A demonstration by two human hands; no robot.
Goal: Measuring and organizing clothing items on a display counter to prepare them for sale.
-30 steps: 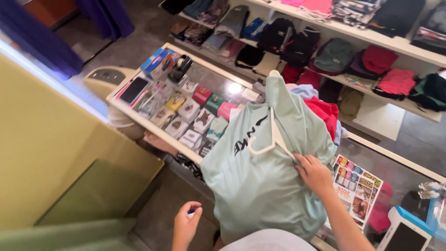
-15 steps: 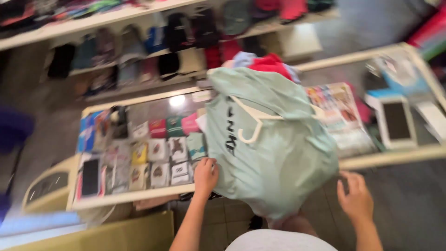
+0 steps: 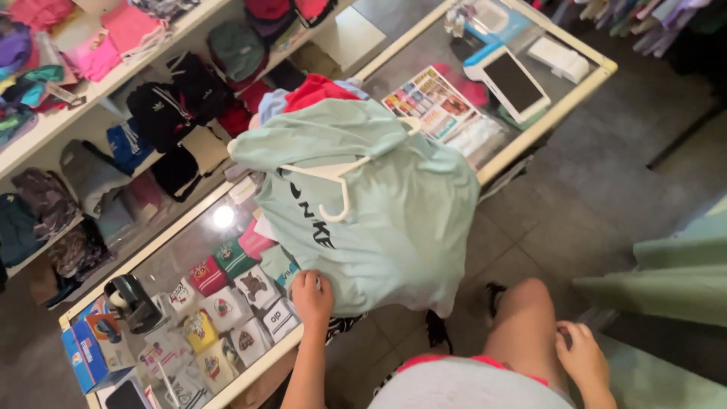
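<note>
A mint green shirt (image 3: 394,220) with dark lettering lies spread over a pile of red and pale blue clothes (image 3: 314,91) on the glass counter (image 3: 189,242). A white plastic hanger (image 3: 333,178) rests on top of the shirt. My left hand (image 3: 312,297) grips the shirt's lower edge at the counter's near side. My right hand (image 3: 583,354) hangs beside my bare knee (image 3: 526,318), off the counter, fingers loosely curled and holding nothing.
Under the glass lie several folded socks and small packs (image 3: 227,310). A black tape dispenser (image 3: 130,301) and a blue box (image 3: 87,348) stand at the left end. A white tablet terminal (image 3: 511,82) and a colourful flyer (image 3: 428,97) sit at the right. Shelves of caps and clothes (image 3: 159,106) run behind.
My right hand has dropped away from the shirt to beside my leg. My left hand stays at the shirt's lower edge. The view has swung and tilted.
</note>
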